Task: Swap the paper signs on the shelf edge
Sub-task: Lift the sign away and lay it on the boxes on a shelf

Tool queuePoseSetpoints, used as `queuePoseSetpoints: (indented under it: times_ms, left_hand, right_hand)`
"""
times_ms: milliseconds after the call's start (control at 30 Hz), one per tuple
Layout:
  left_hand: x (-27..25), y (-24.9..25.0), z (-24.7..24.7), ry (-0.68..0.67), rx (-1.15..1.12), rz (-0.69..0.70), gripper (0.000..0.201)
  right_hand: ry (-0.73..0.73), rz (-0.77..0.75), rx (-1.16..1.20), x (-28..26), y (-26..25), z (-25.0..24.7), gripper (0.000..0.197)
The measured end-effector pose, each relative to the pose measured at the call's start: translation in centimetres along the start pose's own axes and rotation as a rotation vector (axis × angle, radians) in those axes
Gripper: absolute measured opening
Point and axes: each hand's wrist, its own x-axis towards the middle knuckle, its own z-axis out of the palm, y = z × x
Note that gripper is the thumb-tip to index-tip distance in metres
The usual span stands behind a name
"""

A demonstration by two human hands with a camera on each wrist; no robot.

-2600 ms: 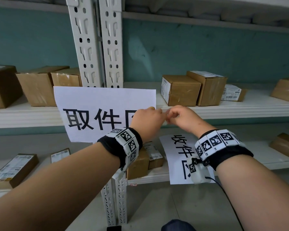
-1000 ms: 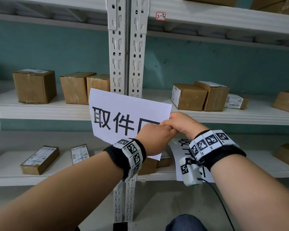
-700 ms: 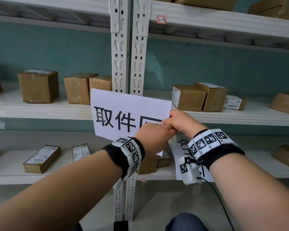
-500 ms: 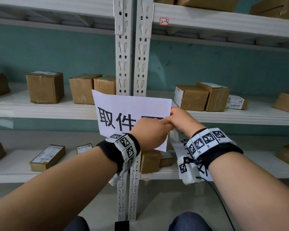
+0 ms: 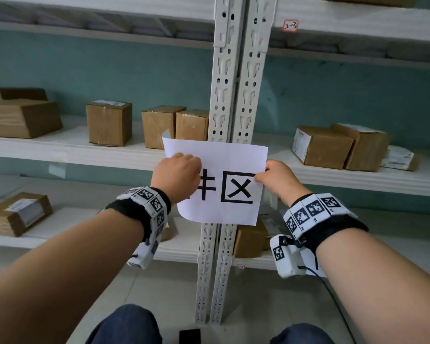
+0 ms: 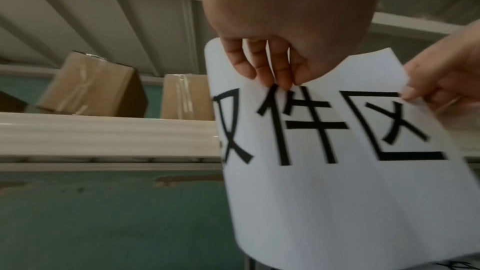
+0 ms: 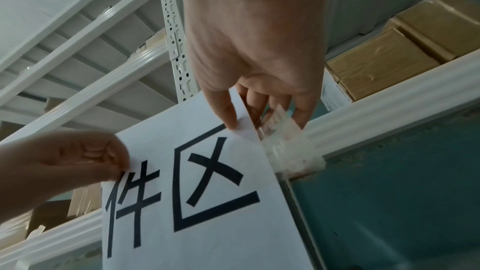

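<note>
A white paper sign (image 5: 230, 194) with large black characters hangs free in front of the rack's uprights (image 5: 233, 95), level with the middle shelf edge (image 5: 85, 155). My left hand (image 5: 184, 170) pinches its upper middle, fingers curled on the sheet (image 6: 275, 81). My right hand (image 5: 261, 178) pinches the right edge, thumb in front and fingers behind (image 7: 246, 122). A strip of clear tape (image 7: 291, 151) sticks to the shelf edge just right of the sheet. A second sign (image 5: 310, 263) hangs lower right, mostly hidden behind my right wrist.
Cardboard boxes (image 5: 109, 122) stand on the middle shelf left of the uprights, and more boxes (image 5: 325, 147) to the right. Flat parcels (image 5: 18, 212) lie on the lower shelf. An upper shelf (image 5: 358, 23) runs overhead. My knees (image 5: 127, 326) show at the bottom.
The sign has shifted right, off the left shelf edge, and now hangs before the uprights. My left hand has moved from the sign's right corner to its middle, away from my right hand.
</note>
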Motion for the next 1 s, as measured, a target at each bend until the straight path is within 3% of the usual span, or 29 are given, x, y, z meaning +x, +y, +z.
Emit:
queuePoseSetpoints:
  times_ms: [200,467,1000]
  left_hand:
    - [0.4,-5.6,0.2,0.088,-0.018,-0.232,0.018]
    - [1.5,-8.2,3.7,-0.163,-0.163,-0.357,0.048]
    - [3.3,-7.6,6.5,0.070,-0.492,-0.393,0.028]
  right_hand:
    - [0.071,0.067,-0.024,2.0,1.0,-0.1,0.012]
    - [0.088,0.099,-0.018,4.1,1.9,0.2,0.022]
    - [0.115,0.042,0.026,5.3,3.2,1.9,0.017]
